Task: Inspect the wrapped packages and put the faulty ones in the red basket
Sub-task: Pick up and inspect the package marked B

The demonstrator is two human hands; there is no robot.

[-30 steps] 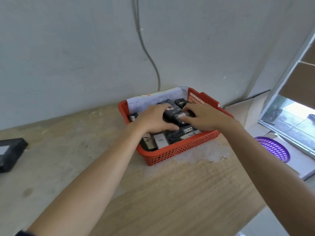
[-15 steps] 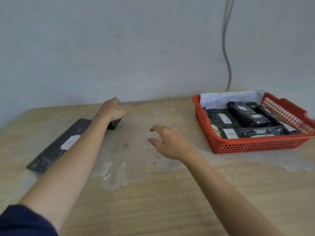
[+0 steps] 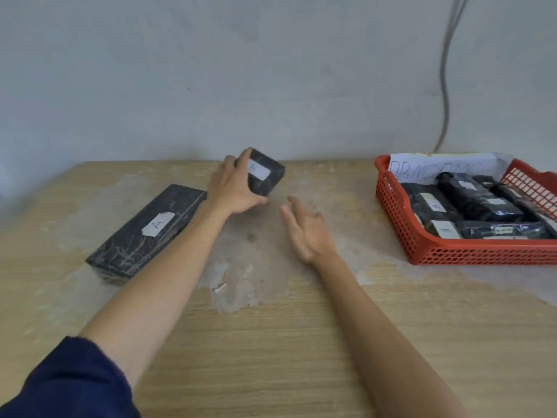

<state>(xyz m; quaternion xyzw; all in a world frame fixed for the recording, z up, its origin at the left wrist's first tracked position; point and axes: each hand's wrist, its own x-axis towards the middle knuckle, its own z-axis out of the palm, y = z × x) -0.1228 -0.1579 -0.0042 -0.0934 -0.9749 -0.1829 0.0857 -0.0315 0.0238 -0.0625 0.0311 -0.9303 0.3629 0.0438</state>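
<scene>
Lifted since the earlier frame, the small wrapped package (image 3: 266,176) tilts up from the surface (image 3: 271,342), gripped by the curled fingers (image 3: 244,158) of our left hand (image 3: 233,191), so we bring our open, empty right hand (image 3: 304,229) beneath it and turn every face before choosing the red basket (image 3: 482,253).

Black packages (image 3: 144,230) (white labels); red lattice basket (image 3: 391,212); tan woodgrain table (image 3: 271,357).

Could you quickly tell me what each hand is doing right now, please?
Left hand: closed around the small black wrapped package, holding it.
Right hand: open, holding nothing.
</scene>
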